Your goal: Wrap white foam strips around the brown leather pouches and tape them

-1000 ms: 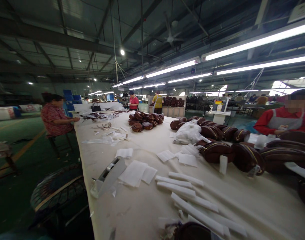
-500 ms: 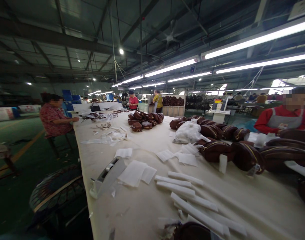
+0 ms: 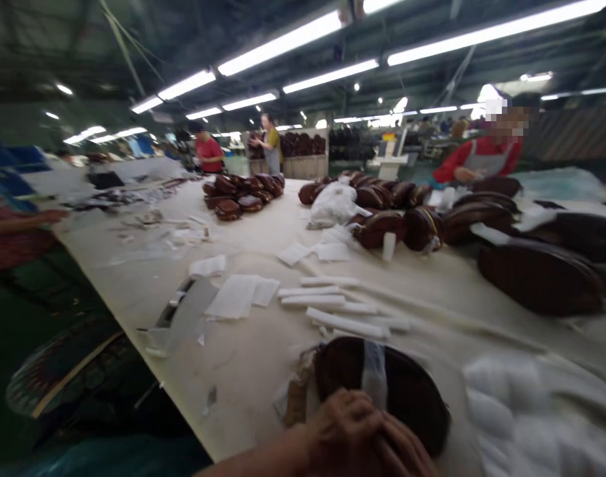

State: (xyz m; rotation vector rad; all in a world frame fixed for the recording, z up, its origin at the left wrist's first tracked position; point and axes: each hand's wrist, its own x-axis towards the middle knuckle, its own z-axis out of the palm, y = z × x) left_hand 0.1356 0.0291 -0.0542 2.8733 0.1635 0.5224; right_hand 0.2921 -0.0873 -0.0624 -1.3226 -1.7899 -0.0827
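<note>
At the bag [image 3: 416, 396], both hands [image 3: 346, 424]

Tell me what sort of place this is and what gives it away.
Probably a bag factory or packing workshop: a heap of brown bags sits on a long white table, a co-worker in a grey apron stands or sits beside it, and bright tube lights hang overhead.

Dim overall, white tube lights [image 3: 280, 44] glaring above the pale table [image 3: 253, 248], shadowed floor [image 3: 7, 318] left of it, brown bag [image 3: 416, 397] at its near end dark and blurred, wide-angle stretching beyond its sides
</note>
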